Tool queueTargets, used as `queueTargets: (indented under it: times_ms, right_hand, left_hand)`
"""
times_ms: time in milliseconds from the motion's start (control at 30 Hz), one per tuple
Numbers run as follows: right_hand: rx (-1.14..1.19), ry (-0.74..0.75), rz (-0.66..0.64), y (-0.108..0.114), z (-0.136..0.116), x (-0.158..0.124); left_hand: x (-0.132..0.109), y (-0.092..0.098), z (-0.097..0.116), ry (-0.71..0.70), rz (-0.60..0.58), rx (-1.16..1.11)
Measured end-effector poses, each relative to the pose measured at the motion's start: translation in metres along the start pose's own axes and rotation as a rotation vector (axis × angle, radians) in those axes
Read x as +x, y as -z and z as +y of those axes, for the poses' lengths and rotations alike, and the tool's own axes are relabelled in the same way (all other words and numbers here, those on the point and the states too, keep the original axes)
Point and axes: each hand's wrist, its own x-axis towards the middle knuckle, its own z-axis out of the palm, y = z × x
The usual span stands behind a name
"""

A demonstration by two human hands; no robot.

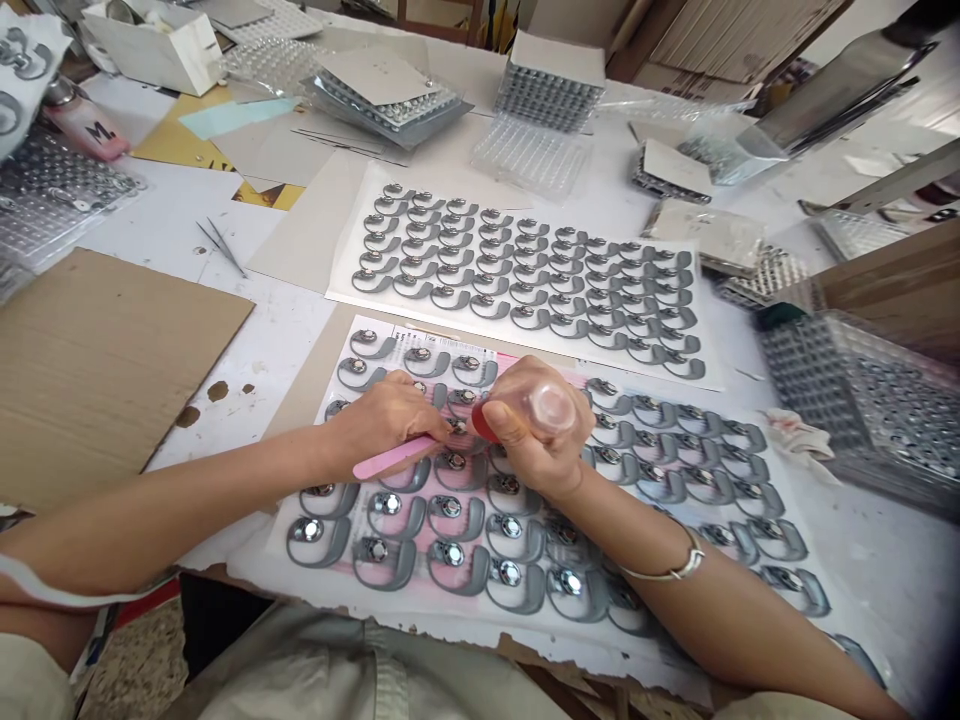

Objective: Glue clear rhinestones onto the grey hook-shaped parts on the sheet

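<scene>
My right hand (541, 430) is wrapped round a small squeeze bottle (551, 403) of reddish liquid, its base toward me and its tip pointing down at the sheet. My left hand (390, 415) pinches a slim pink flat-handled tool (394, 457); its working end is hidden by the fingers. Both hands are close together over a sheet of grey curved pieces (469, 575), each bearing a round shiny setting. Some settings near me hold bright clear stones (448, 553). One piece (456, 428) sits between my hands, partly covered.
Behind lies a second sheet of similar grey pieces (529, 270). Metal tweezers (221, 246) and a brown cardboard sheet (105, 370) are at left. Clear bubble-like trays (532, 155) stand at the back, with stacked stone trays (862, 400) at right. A pink-labelled bottle (86, 125) stands far left.
</scene>
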Motion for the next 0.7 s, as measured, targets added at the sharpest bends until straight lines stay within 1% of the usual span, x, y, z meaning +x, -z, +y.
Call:
queueTargets:
  times_ms: [200,367,433,533,633,700]
  right_hand:
    - [0.012,-0.020,0.010,-0.001,0.000,0.000]
    - [0.031,-0.051,0.029,-0.001,0.001,-0.002]
    - [0.065,-0.103,0.079,-0.001,0.001,0.000]
    - [0.142,-0.223,0.207,0.002,0.007,0.007]
    - [0.273,-0.333,0.312,0.006,0.021,0.018]
    - [0.361,-0.415,0.327,0.010,0.034,0.025]
  left_hand:
    - [0.001,0.009,-0.001,0.133,0.073,-0.114]
    - [0.001,0.014,-0.004,0.188,0.091,-0.109]
    - [0.003,0.018,-0.002,0.232,0.113,-0.099]
    - [0.007,0.029,0.003,0.338,0.166,-0.114]
    - [0.004,0.042,0.014,0.446,0.238,-0.149]
    - [-0.004,0.049,0.023,0.525,0.275,-0.152]
